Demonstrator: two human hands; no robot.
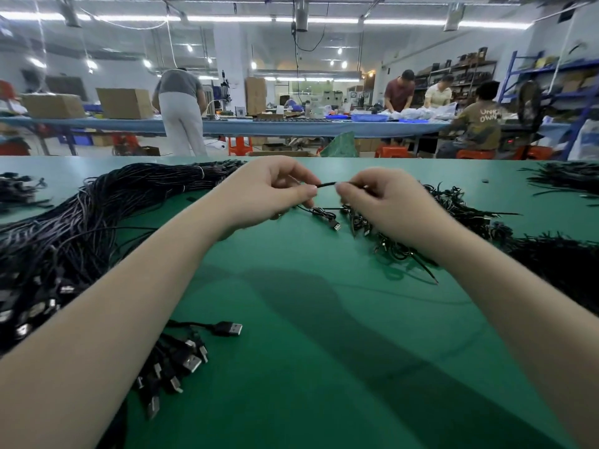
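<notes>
Cable [327,184], thin and black, is held taut just above the green bench [291,319]. The left hand [269,192] and right hand [385,205] each pinch it, fingers [309,190] curled tight on the sheath. The slack drops to a small coil and USB plug [335,226] lying on the bench. Likely featherweight, limp and slightly springy, with a slick sheath. Best gripped close to the working end, not by the plug. A big cable bundle [81,228] lies to the left and a tangled heap [453,215] to the right.

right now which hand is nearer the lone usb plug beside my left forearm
Left. The left hand lies almost straight beyond the usb plug; the right hand is farther off, beyond it and to the right.
</notes>
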